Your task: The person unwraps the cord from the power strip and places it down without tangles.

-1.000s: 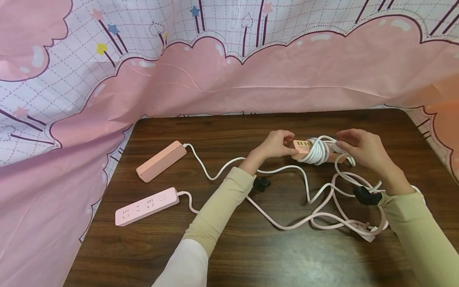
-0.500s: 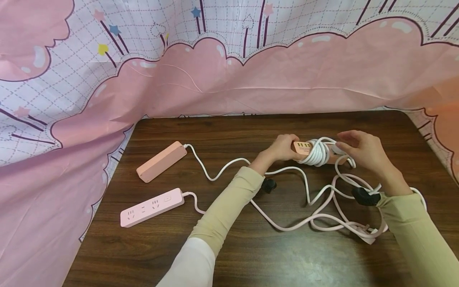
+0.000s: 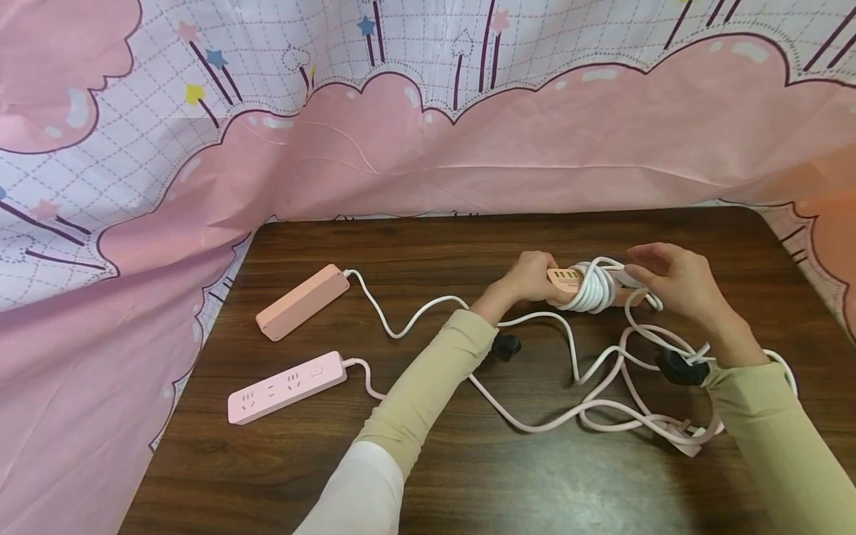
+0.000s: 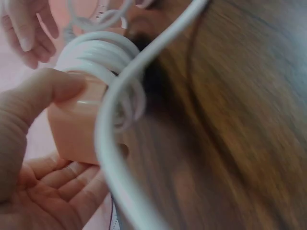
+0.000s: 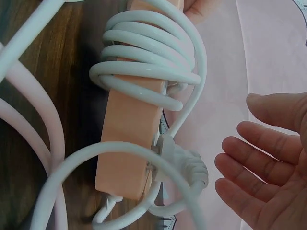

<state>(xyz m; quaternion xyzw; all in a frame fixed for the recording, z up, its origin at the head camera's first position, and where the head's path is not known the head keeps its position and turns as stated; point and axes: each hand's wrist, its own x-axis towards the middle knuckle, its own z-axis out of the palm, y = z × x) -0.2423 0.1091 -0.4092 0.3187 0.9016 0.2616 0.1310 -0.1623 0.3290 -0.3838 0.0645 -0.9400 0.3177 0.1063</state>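
L grip [image 3: 531, 276] pinches strip [image 5: 129, 129]; R grip [image 3: 681, 279] loose, prob. apart.

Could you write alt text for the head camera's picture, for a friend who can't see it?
A person's left hand grips one end of a peach power strip wound with white cord, while the right hand hovers by the other end. On the dark wooden table, another peach strip and a pink strip lie at left, with loose cords trailing rightward.
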